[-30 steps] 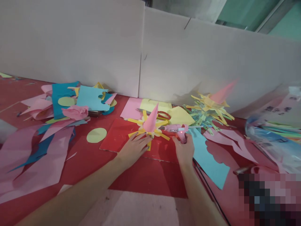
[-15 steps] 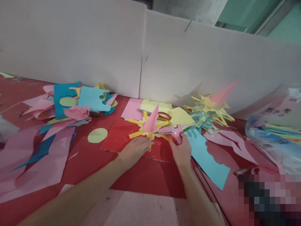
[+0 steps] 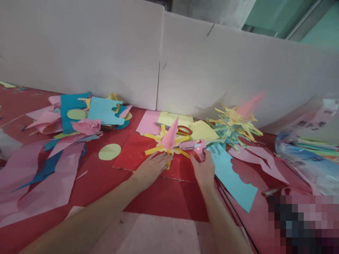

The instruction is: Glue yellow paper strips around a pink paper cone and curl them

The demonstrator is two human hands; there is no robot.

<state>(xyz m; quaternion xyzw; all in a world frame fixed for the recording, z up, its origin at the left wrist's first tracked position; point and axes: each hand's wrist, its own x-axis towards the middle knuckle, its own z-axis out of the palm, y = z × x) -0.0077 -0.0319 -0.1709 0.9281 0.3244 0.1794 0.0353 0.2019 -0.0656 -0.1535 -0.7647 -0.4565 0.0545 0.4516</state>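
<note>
A pink paper cone (image 3: 170, 135) stands upright on a ring of yellow paper strips (image 3: 153, 150), over a red board (image 3: 132, 151). My right hand (image 3: 204, 169) is wrapped around the grip of a pink glue gun (image 3: 192, 145), its small red light lit. The gun's nozzle points left, close to the base of the cone. My left hand (image 3: 150, 168) lies flat at the near side of the yellow strips, fingers stretched out over a front strip. Just behind the cone lie scissors (image 3: 184, 130) with red handles.
A second pink cone (image 3: 250, 106) with yellow and green fringe leans at the back right. Light blue paper (image 3: 233, 180) and a plastic bag (image 3: 312, 151) lie to the right. Paper scraps (image 3: 103, 110) and a pale yellow disc (image 3: 109, 152) are on the left. A black cord (image 3: 233, 208) runs from the gun.
My left hand's fingers have shifted slightly toward the base of the cone. The glue gun stays beside the cone in my right hand, almost unmoved.
</note>
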